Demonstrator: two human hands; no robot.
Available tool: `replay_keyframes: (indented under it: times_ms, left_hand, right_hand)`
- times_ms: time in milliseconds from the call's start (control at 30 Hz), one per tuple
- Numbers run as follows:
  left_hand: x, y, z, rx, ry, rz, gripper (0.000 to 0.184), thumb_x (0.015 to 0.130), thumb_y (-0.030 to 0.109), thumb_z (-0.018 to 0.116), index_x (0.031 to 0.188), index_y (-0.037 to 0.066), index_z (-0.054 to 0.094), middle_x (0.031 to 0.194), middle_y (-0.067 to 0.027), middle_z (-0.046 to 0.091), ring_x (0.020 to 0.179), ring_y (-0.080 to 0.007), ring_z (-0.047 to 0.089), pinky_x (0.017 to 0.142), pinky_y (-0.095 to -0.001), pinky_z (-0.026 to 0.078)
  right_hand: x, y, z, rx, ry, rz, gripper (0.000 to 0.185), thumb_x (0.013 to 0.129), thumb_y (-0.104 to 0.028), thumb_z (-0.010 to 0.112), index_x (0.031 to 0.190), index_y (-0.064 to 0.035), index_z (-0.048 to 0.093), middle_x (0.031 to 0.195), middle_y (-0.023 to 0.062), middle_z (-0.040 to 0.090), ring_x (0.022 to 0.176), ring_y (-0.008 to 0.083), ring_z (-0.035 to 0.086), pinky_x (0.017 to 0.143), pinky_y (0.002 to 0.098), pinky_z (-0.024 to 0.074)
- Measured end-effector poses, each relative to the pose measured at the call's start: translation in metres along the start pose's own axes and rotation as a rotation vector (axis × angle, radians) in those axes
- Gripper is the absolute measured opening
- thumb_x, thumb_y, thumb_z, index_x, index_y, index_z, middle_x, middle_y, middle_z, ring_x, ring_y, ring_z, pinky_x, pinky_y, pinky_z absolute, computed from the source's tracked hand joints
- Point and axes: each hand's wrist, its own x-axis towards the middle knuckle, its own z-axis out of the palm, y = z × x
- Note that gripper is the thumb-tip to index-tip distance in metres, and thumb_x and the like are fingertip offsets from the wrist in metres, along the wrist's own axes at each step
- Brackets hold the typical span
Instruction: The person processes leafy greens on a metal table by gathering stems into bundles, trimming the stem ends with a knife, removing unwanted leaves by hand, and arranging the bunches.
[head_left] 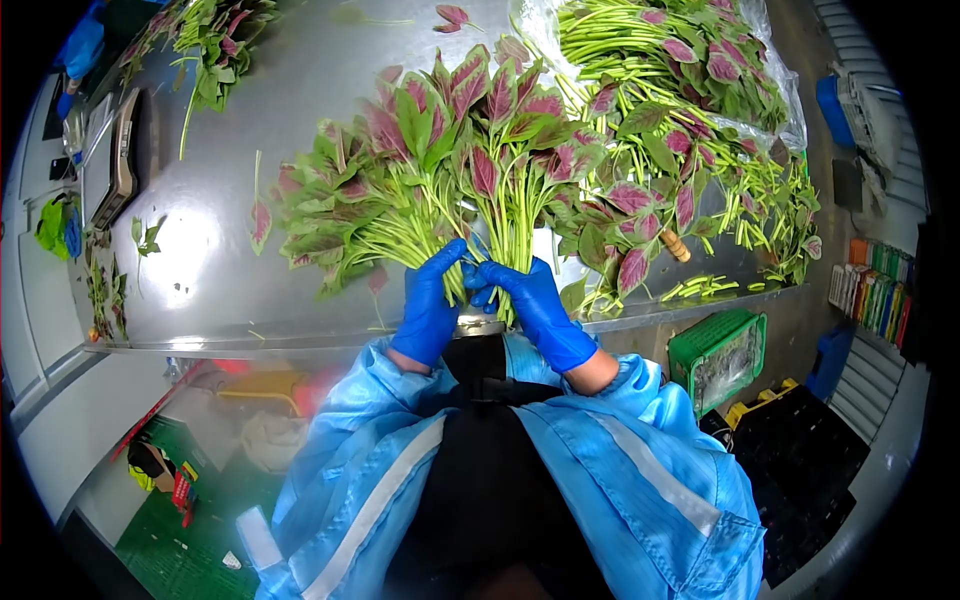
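My left hand [428,308], in a blue glove, is closed around the stems of a bunch of red amaranth [345,205], whose green and purple leaves fan out to the left over the metal table. My right hand [540,312], also blue-gloved, grips a second, more upright amaranth bunch [510,215] by its lower stems. The two hands are close together at the table's front edge, and the bunches touch. Right of them lies loose amaranth [630,215] with a wooden handle [676,246] among it; what it belongs to is hidden under the leaves.
A large amaranth pile [690,60] rests on clear plastic at the back right. Cut stem ends [700,288] lie near the front edge of the metal table [200,250]. A scale-like device [120,165] stands at left. A green crate [718,360] is below, at right.
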Motion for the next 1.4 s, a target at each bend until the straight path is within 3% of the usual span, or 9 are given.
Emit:
replay_keyframes:
  times_ms: [167, 300, 333, 467, 633, 733, 1067, 1233, 1400]
  left_hand:
    - [-0.003, 0.0, 0.005, 0.058, -0.008, 0.059, 0.017, 0.086, 0.013, 0.057, 0.1, 0.003, 0.059, 0.078, -0.007, 0.06, 0.063, -0.016, 0.057, 0.058, -0.0308, 0.047]
    - [-0.003, 0.001, 0.005, 0.086, 0.041, 0.13, 0.02, 0.083, 0.007, 0.062, 0.101, 0.001, 0.057, 0.079, -0.0069, 0.059, 0.062, -0.0152, 0.056, 0.056, -0.0282, 0.046]
    - [-0.003, 0.002, 0.004, 0.11, 0.058, 0.156, 0.022, 0.081, 0.006, 0.063, 0.102, 0.001, 0.057, 0.079, -0.0068, 0.059, 0.062, -0.0148, 0.056, 0.056, -0.0273, 0.045]
    - [-0.006, 0.005, 0.001, 0.102, 0.061, 0.194, 0.026, 0.079, 0.002, 0.065, 0.102, 0.0, 0.055, 0.079, -0.0055, 0.058, 0.06, -0.0132, 0.055, 0.053, -0.0245, 0.044]
    - [-0.004, -0.002, -0.01, 0.184, -0.042, 0.141, 0.029, 0.075, -0.003, 0.063, 0.105, -0.004, 0.061, 0.099, -0.0118, 0.065, 0.083, -0.0189, 0.063, 0.076, -0.0263, 0.05]
    - [0.002, -0.007, -0.013, 0.296, -0.081, 0.215, 0.027, 0.075, -0.003, 0.063, 0.101, -0.004, 0.062, 0.095, -0.0107, 0.065, 0.083, -0.0182, 0.063, 0.075, -0.0263, 0.05]
    - [-0.012, 0.003, 0.004, 0.334, -0.034, 0.195, 0.031, 0.073, 0.001, 0.065, 0.103, -0.003, 0.061, 0.086, -0.0091, 0.064, 0.07, -0.0167, 0.059, 0.062, -0.0258, 0.046]
    - [-0.012, 0.005, 0.003, 0.208, 0.014, 0.209, 0.031, 0.074, 0.005, 0.064, 0.103, -0.002, 0.06, 0.087, -0.0095, 0.063, 0.067, -0.0151, 0.057, 0.06, -0.026, 0.046]
    - [-0.011, 0.019, -0.016, 0.104, -0.083, 0.306, 0.034, 0.082, 0.01, 0.057, 0.114, -0.001, 0.051, 0.09, -0.0063, 0.057, 0.063, -0.0116, 0.05, 0.068, -0.0282, 0.046]
  right_hand:
    - [-0.001, 0.0, 0.005, 0.028, 0.098, -0.051, 0.021, 0.085, -0.012, 0.059, 0.093, 0.0061, 0.064, 0.081, 0.0132, 0.067, 0.063, 0.0178, 0.063, 0.057, 0.0263, 0.0502]
    - [-0.005, -0.011, -0.002, 0.03, 0.021, -0.232, 0.02, 0.088, -0.012, 0.053, 0.09, 0.0028, 0.067, 0.083, 0.0078, 0.067, 0.076, 0.0138, 0.062, 0.071, 0.0254, 0.0481]
    - [-0.004, -0.016, -0.002, 0.054, 0.07, -0.266, 0.027, 0.087, -0.018, 0.056, 0.099, 0.0052, 0.061, 0.081, 0.0113, 0.067, 0.066, 0.0152, 0.061, 0.058, 0.0255, 0.0498]
    - [-0.002, -0.028, -0.005, 0.086, 0.148, -0.177, 0.025, 0.084, -0.013, 0.061, 0.101, 0.0053, 0.06, 0.084, 0.0105, 0.067, 0.07, 0.0148, 0.063, 0.062, 0.0245, 0.0501]
    - [0.009, 0.0, 0.0, 0.12, 0.149, -0.122, 0.025, 0.078, -0.007, 0.067, 0.1, 0.0038, 0.063, 0.09, 0.0085, 0.066, 0.079, 0.0155, 0.063, 0.072, 0.0264, 0.0504]
    - [0.013, 0.009, -0.001, 0.128, 0.2, -0.058, 0.025, 0.078, -0.011, 0.069, 0.099, 0.0026, 0.065, 0.085, 0.007, 0.066, 0.074, 0.0126, 0.063, 0.065, 0.024, 0.0491]
    - [0.006, 0.0, -0.004, 0.132, 0.151, -0.059, 0.027, 0.079, -0.011, 0.069, 0.102, 0.0027, 0.065, 0.088, 0.0085, 0.067, 0.076, 0.0153, 0.064, 0.068, 0.0255, 0.0512]
    - [-0.002, -0.016, -0.02, -0.136, 0.187, -0.102, 0.025, 0.08, -0.013, 0.068, 0.1, 0.0018, 0.066, 0.074, 0.0026, 0.061, 0.063, 0.0105, 0.057, 0.058, 0.0223, 0.0443]
    - [-0.013, -0.037, -0.048, -0.127, 0.244, -0.095, 0.022, 0.08, -0.013, 0.068, 0.098, -0.0006, 0.067, 0.083, 0.0026, 0.064, 0.069, 0.0092, 0.057, 0.063, 0.0232, 0.046]
